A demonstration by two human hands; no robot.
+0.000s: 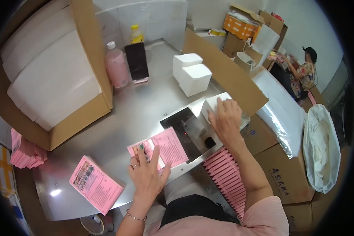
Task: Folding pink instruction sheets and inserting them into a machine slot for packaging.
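My left hand [148, 173] lies with fingers spread on a pink printed packet [171, 147] at the table's front edge. A narrow white strip shows on that packet beside my fingers. At the right, my right hand [227, 118] curls over a white block [211, 105], possibly a folded tissue stack, beside a dark recessed opening [181, 120] in the metal table. Its fingertips rest on the block's top and side; the palm side is hidden. To the left lies a thick stack of pink printed packets [100, 185].
A large carton [80, 133] of white stacks stands left on the metal table [129, 114]. Behind are a pink bottle [117, 67], a phone [137, 63] and two white blocks [192, 76]. Pink packets [226, 173] fill a container below right. A person [305, 72] sits far right.
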